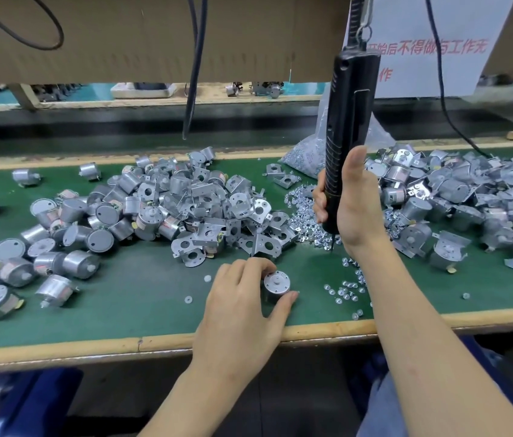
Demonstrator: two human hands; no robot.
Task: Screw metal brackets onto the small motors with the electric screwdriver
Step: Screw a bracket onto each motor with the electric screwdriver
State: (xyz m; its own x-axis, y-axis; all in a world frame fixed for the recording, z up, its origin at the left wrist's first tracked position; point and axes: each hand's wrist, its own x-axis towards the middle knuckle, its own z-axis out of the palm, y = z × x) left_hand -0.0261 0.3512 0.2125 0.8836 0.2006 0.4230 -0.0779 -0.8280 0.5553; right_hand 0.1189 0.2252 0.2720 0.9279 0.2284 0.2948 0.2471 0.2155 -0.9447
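Note:
My left hand (242,305) grips a small silver round motor (276,284) that stands shaft-up on the green mat near the front edge. My right hand (351,203) holds the black electric screwdriver (348,134) upright; it hangs from a spring hook above. Its bit tip (332,247) points down over the loose screws (304,222), to the upper right of the motor and apart from it. A heap of metal brackets (236,225) lies just behind my left hand. No bracket sits on the held motor.
Bare motors (44,247) pile up on the left of the green mat (141,298). Bracketed motors (457,203) heap on the right. A clear bag of screws (308,152) leans at the back. Scattered screws (343,288) and white washers (188,299) lie near the wooden front edge (327,331). Cables hang overhead.

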